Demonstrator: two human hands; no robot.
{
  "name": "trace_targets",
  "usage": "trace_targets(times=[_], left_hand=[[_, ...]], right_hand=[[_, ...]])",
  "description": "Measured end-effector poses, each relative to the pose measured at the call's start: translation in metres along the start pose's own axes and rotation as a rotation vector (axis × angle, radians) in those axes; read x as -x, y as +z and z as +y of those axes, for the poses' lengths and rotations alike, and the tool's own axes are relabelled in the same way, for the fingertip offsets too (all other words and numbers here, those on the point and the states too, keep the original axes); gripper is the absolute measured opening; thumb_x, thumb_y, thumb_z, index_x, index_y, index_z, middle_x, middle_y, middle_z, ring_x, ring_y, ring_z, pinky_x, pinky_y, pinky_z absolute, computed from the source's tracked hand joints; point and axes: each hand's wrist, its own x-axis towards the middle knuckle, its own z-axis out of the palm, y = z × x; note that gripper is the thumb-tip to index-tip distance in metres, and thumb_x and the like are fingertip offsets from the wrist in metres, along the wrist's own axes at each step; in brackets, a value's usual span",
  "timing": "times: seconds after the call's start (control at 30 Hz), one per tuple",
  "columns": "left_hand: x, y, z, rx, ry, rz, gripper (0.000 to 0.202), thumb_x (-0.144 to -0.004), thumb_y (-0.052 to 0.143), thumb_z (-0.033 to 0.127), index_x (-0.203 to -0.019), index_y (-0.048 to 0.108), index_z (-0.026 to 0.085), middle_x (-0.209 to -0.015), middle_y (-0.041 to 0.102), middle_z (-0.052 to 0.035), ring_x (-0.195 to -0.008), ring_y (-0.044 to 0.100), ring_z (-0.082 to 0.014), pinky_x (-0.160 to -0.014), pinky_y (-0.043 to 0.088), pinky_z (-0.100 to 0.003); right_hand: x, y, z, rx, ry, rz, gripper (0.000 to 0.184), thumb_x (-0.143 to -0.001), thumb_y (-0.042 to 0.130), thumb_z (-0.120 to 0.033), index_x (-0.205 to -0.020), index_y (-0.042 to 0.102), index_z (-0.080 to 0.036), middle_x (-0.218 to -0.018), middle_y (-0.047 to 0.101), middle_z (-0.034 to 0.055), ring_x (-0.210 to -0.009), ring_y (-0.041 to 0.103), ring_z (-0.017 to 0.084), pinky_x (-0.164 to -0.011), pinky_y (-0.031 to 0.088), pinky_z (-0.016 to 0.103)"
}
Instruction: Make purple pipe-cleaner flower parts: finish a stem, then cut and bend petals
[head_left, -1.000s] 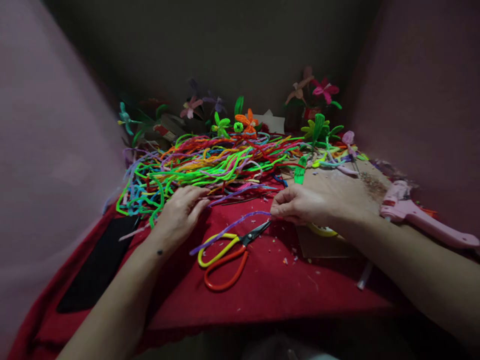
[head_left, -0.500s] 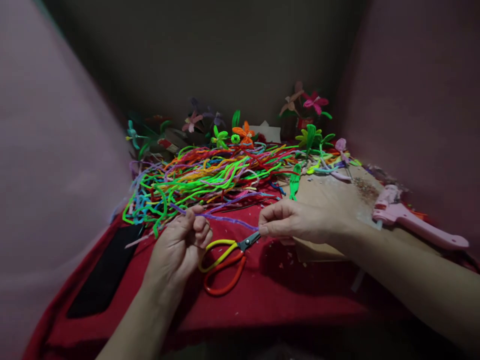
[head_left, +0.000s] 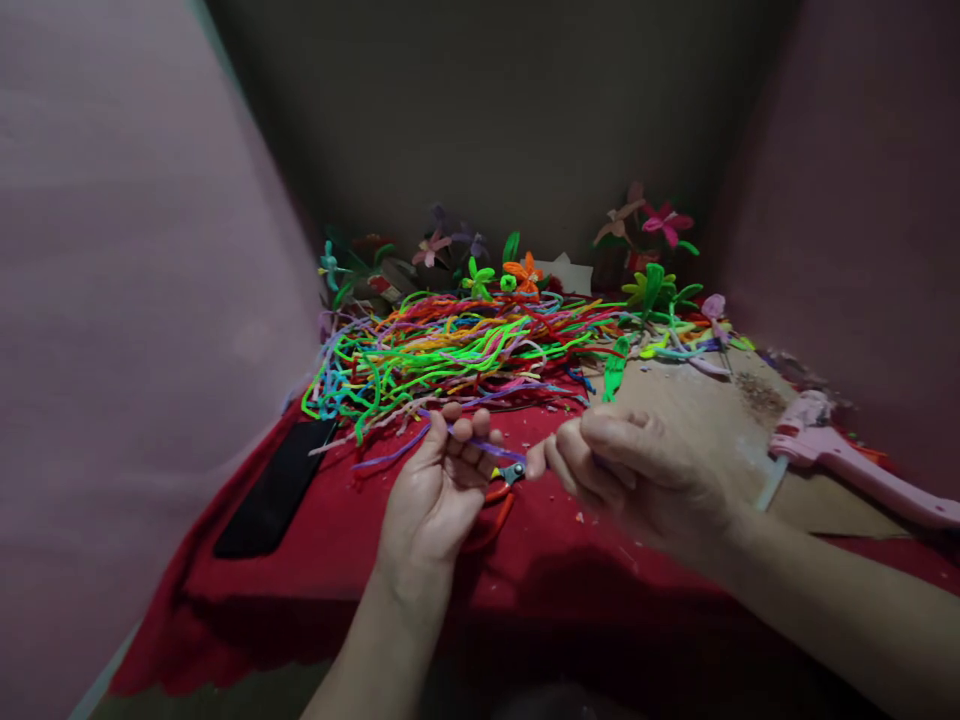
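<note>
My left hand (head_left: 437,486) and my right hand (head_left: 628,464) are raised close together above the red cloth (head_left: 337,530), both pinched on one purple pipe cleaner (head_left: 491,449). Its loose end trails left from my left fingers toward the pile. Below the hands lie scissors (head_left: 501,490) with orange and yellow handles, mostly hidden by my left hand. A large tangle of coloured pipe cleaners (head_left: 450,350) is spread just beyond my hands.
Finished pipe-cleaner flowers (head_left: 523,270) stand along the back wall. A brown cardboard sheet (head_left: 697,400) lies at the right with a pink glue gun (head_left: 847,455) on it. A black flat object (head_left: 274,490) rests at the left of the cloth.
Both hands rose off the cloth and came together. My left hand took hold of the purple pipe cleaner that my right hand held, and now covers most of the scissors.
</note>
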Motion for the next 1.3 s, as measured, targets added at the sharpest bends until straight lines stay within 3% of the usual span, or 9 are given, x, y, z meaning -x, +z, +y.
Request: trace_targets(times=[0.2,0.33,0.53,0.63,0.77,0.9,1.0,1.13,1.3], left_hand=[[0.009,0.0,-0.005,0.122,-0.014,-0.226,0.042,-0.097,0.024,0.019,-0.07,0.056,0.013,-0.038,0.031,0.0082,-0.028,0.034,-0.0018,-0.034,0.028,-0.014],[0.012,-0.002,-0.008,0.032,0.027,-0.25,0.04,-0.095,0.03,0.018,-0.067,0.058,0.012,-0.038,0.03,0.0078,-0.029,0.033,-0.0025,-0.035,0.028,-0.015],[0.009,-0.013,-0.009,-0.151,0.268,-0.183,0.012,-0.075,0.068,0.024,-0.07,0.067,0.013,-0.059,0.061,-0.0004,-0.061,0.061,-0.0106,-0.059,0.05,-0.021],[0.007,-0.02,-0.012,-0.19,0.271,-0.147,0.021,-0.058,0.081,0.024,-0.07,0.068,0.012,-0.065,0.065,-0.0019,-0.059,0.06,-0.0097,-0.052,0.047,-0.018],[0.011,-0.022,-0.02,-0.203,0.217,-0.128,0.024,-0.055,0.082,0.021,-0.072,0.068,0.012,-0.061,0.06,0.0001,-0.052,0.054,-0.0076,-0.043,0.041,-0.017],[0.017,-0.016,-0.03,-0.281,0.245,-0.097,0.018,-0.06,0.079,0.019,-0.071,0.068,0.012,-0.057,0.058,0.0018,-0.048,0.05,-0.0058,-0.041,0.038,-0.016],[0.02,-0.01,-0.035,-0.316,0.276,-0.101,0.017,-0.059,0.078,0.018,-0.068,0.066,0.012,-0.057,0.058,0.0022,-0.049,0.05,-0.0049,-0.045,0.039,-0.015],[0.017,-0.009,-0.035,-0.378,0.272,-0.106,0.018,-0.061,0.077,0.019,-0.063,0.06,0.012,-0.055,0.057,0.0025,-0.05,0.051,-0.0059,-0.048,0.041,-0.016],[0.006,-0.013,-0.027,-0.423,0.234,-0.119,0.019,-0.064,0.075,0.022,-0.069,0.06,0.012,-0.057,0.058,0.0023,-0.048,0.05,-0.0051,-0.045,0.039,-0.015]], right_hand=[[0.037,0.018,0.007,0.709,-0.235,-0.283,0.041,-0.082,0.053,-0.023,-0.054,0.024,-0.02,-0.052,0.032,-0.0029,-0.056,0.037,0.012,-0.067,0.043,0.032],[0.054,0.026,0.002,1.0,-0.34,-0.265,0.036,-0.085,0.05,-0.021,-0.057,0.028,-0.021,-0.057,0.04,-0.0001,-0.062,0.044,0.014,-0.077,0.046,0.034],[0.051,0.008,-0.016,0.693,-0.245,-0.257,0.036,-0.086,0.048,-0.016,-0.054,0.032,-0.02,-0.05,0.04,-0.004,-0.049,0.044,0.009,-0.09,0.043,0.039],[0.044,-0.015,-0.028,0.286,-0.135,-0.372,0.041,-0.088,0.047,-0.032,-0.05,0.039,-0.017,-0.054,0.056,0.0014,-0.057,0.058,0.013,-0.09,0.042,0.047],[0.028,-0.041,-0.039,-0.129,0.016,-0.169,0.04,-0.081,0.05,-0.049,-0.056,0.051,-0.018,-0.075,0.064,0.0067,-0.082,0.063,0.026,-0.073,0.051,0.047],[0.006,-0.034,-0.027,0.126,0.259,-0.013,0.014,-0.074,0.066,-0.029,-0.072,0.061,-0.015,-0.082,0.066,0.0068,-0.076,0.063,0.017,-0.071,0.051,0.032],[-0.006,-0.012,-0.004,0.296,0.505,0.034,0.026,-0.064,0.074,-0.027,-0.081,0.058,-0.014,-0.061,0.062,0.0007,-0.055,0.06,0.012,-0.052,0.047,0.023],[-0.014,0.006,0.017,0.32,0.514,0.097,0.017,-0.07,0.065,-0.027,-0.072,0.053,-0.016,-0.048,0.053,-0.0047,-0.034,0.045,0.008,-0.033,0.038,0.019],[-0.019,0.0,0.018,0.304,0.517,0.127,0.016,-0.076,0.057,-0.027,-0.067,0.054,-0.015,-0.046,0.05,-0.0048,-0.029,0.034,0.004,-0.028,0.023,0.015]])
